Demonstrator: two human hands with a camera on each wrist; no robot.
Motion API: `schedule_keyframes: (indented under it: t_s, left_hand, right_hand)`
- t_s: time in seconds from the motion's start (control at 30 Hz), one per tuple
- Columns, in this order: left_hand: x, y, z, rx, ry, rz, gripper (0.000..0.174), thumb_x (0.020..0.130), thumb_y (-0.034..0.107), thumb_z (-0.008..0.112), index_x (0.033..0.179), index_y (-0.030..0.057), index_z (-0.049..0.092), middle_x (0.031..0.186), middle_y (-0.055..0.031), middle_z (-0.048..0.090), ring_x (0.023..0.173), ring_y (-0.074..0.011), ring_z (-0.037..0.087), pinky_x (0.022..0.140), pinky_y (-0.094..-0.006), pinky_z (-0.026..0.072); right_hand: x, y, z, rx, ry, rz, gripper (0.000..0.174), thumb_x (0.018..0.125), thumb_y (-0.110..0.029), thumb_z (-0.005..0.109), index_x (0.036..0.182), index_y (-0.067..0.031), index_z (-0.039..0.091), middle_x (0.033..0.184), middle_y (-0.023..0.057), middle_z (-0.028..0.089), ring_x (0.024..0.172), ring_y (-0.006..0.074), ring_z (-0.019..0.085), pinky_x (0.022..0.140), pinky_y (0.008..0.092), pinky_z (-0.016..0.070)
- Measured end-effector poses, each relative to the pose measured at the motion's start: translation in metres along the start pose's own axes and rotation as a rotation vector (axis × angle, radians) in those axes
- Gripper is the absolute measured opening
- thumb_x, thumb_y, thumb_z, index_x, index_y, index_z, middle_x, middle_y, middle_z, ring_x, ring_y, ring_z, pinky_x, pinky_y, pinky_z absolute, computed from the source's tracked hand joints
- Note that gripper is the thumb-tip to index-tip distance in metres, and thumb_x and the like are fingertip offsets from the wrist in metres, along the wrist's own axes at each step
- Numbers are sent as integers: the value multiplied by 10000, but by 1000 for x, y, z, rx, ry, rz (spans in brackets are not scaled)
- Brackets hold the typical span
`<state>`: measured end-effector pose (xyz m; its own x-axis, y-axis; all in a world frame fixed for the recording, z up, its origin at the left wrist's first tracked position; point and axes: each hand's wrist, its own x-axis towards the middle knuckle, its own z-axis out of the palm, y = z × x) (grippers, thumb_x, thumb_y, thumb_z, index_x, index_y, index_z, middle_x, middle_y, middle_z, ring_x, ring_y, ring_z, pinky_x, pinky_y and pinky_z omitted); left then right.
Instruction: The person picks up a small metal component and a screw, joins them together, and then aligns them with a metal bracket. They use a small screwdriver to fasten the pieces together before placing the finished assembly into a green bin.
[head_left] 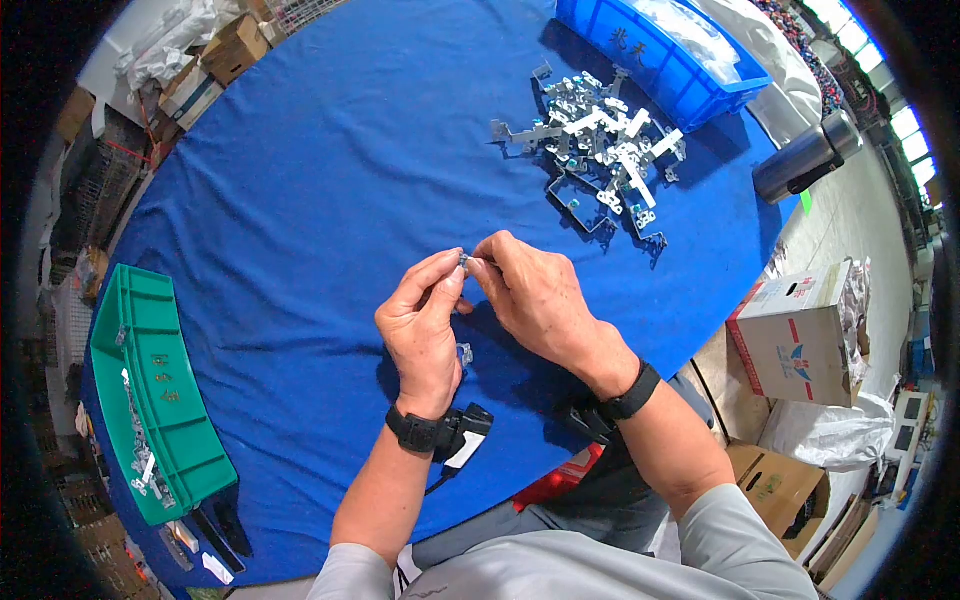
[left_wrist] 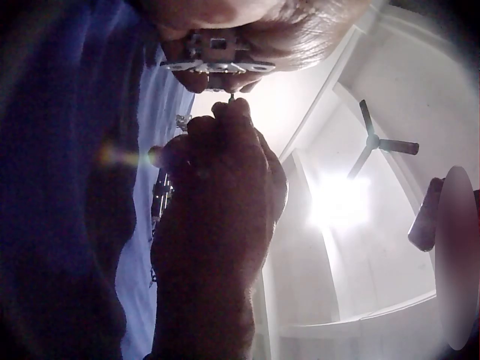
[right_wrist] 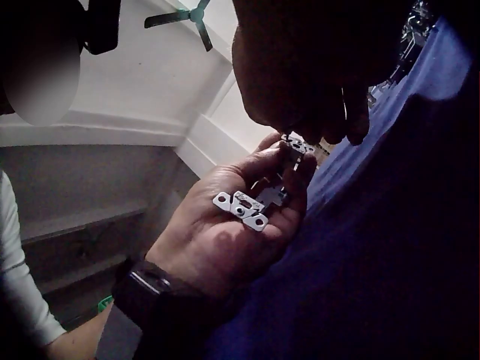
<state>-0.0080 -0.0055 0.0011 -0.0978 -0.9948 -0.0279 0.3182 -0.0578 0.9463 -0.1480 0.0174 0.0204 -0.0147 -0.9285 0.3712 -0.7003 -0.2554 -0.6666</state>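
Note:
In front of the body, my left hand (head_left: 422, 325) holds a silvery metal hinge, its flange (right_wrist: 240, 210) with screw holes lying over the palm in the right wrist view. The hinge's end (head_left: 465, 354) also peeks out beside the palm in the head view. At the left thumb and fingertips is a small perforated metal part (right_wrist: 298, 142). My right hand (head_left: 545, 300) meets it there, thumb and forefinger pinching at the part. Right fingers partly hide the contact. The left wrist view shows the hinge plate (left_wrist: 217, 66) from below.
A heap of metal hinges and brackets (head_left: 610, 140) lies at the far right of the blue cloth (head_left: 300, 180). Behind it stands a blue crate (head_left: 660, 70), with a steel flask (head_left: 808, 158) at the edge. A green bin (head_left: 175, 400) holding small metal parts sits at left.

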Motion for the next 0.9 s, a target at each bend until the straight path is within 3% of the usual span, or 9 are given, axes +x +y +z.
schedule_keyframes:
  t_s: [0.07, 0.13, 0.37, 0.53, 0.87, 0.9]
  left_hand:
    - [-1, 1, 1, 3, 20, -6, 167, 895, -27, 657, 1044, -7, 727, 1066, -95, 707, 826, -114, 652, 637, -236, 535]
    - [0, 0, 1, -4, 18, -5, 167, 895, -27, 657, 1046, -7, 726, 1065, -95, 707, 827, -114, 653, 638, -236, 536]
    - [0, -3, 0, 9, 2, 28, 183, 911, 19, 663, 1087, 2, 712, 1001, -74, 724, 826, -108, 663, 625, -232, 533]
    - [0, 0, 0, -14, 7, 7, 168, 902, -22, 648, 1053, -8, 721, 1057, -92, 708, 834, -113, 652, 646, -233, 537]
    - [0, -3, 0, 28, -4, 48, 182, 918, 12, 653, 1090, -5, 707, 1000, -77, 723, 824, -104, 658, 633, -232, 526]
    - [0, -3, 0, 28, -5, 48, 182, 918, 12, 653, 1090, -5, 707, 1000, -77, 723, 824, -104, 658, 633, -232, 526]
  right_hand:
    - [0, -1, 0, -35, -30, 21, 135, 933, -121, 598, 969, -17, 520, 806, 189, 625, 680, 387, 635, 563, 462, 488]
    - [1, -4, 0, 61, 67, -19, 136, 945, -139, 591, 939, -21, 522, 796, 191, 623, 670, 382, 636, 552, 460, 486]
    - [0, -1, 3, -12, 4, -6, 147, 947, -149, 589, 945, -22, 516, 770, 185, 624, 647, 379, 636, 537, 458, 486]
    - [2, -6, 2, 13, 85, -19, 170, 969, -166, 569, 883, -30, 513, 717, 172, 610, 621, 368, 630, 521, 451, 481]
    - [1, -4, 4, -143, -1, 6, 232, 988, -210, 548, 841, -38, 496, 672, 163, 598, 581, 357, 623, 478, 445, 468]
    - [1, -4, 5, -128, 17, -2, 184, 973, -181, 581, 885, -31, 521, 650, 154, 593, 578, 341, 625, 483, 431, 460]
